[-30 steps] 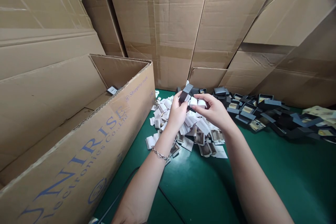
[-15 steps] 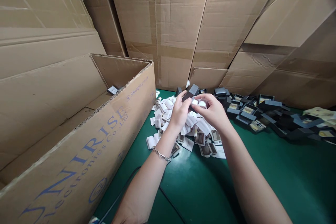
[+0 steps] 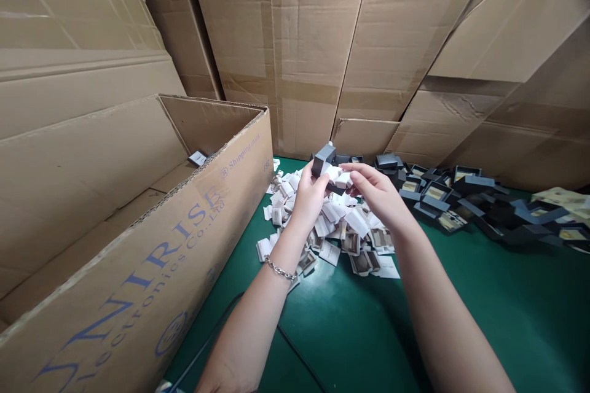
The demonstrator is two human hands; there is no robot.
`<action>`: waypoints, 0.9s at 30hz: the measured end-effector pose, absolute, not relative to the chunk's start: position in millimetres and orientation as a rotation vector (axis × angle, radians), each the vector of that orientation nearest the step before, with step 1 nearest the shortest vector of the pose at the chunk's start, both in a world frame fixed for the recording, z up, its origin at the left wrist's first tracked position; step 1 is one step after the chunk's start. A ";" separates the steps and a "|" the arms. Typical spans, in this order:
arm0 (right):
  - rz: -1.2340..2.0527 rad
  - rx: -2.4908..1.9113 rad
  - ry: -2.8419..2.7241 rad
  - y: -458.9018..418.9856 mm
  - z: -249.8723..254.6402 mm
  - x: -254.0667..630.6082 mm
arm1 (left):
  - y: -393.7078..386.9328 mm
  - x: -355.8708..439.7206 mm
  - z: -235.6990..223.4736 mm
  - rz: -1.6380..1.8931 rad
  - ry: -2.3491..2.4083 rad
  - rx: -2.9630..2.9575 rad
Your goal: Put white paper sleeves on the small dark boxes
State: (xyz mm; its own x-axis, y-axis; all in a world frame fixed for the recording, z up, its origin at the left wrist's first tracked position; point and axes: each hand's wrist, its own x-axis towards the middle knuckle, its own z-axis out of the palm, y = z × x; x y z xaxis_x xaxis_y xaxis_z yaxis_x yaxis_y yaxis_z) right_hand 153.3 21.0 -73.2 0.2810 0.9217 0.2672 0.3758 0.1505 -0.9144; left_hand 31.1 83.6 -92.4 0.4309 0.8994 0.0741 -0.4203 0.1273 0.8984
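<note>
Blue letters [image 3: 162,252] are climbing the side of the open carton [image 3: 221,221], spelling "NIRISE" after a cropped character, "lectronics Co.,Ltd" is running alongside, "Shipping mark" is sitting near the far corner, and a ringed emblem [image 3: 171,333] lower down is showing unreadable characters

A glossy green tabletop [image 3: 369,338] fills the lower centre and right. A loose heap of small white cardboard inserts [image 3: 329,215] lies at mid-frame. Black boxes [image 3: 483,212], many open, sprawl across the right. A dark cable [image 3: 299,354] curves over the surface at lower centre.
</note>
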 end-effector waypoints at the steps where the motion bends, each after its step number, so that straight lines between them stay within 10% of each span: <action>1: 0.682 -1.385 -1.261 20.3 -72.6 155.4 | 85.1 31.0 -93.0 1.041 0.560 1.002; 27: 0.582 -1.485 -1.141 27.8 -82.6 159.9 | 88.9 29.0 -103.1 0.953 0.501 1.075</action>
State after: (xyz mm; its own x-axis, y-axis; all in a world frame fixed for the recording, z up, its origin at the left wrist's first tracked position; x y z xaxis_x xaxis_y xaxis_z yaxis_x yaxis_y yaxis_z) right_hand 159.9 27.8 -82.6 0.4113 0.8827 0.2274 0.3333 0.0866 -0.9388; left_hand 29.0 88.9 -103.1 0.5238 0.8469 0.0916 -0.4045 0.1527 0.9017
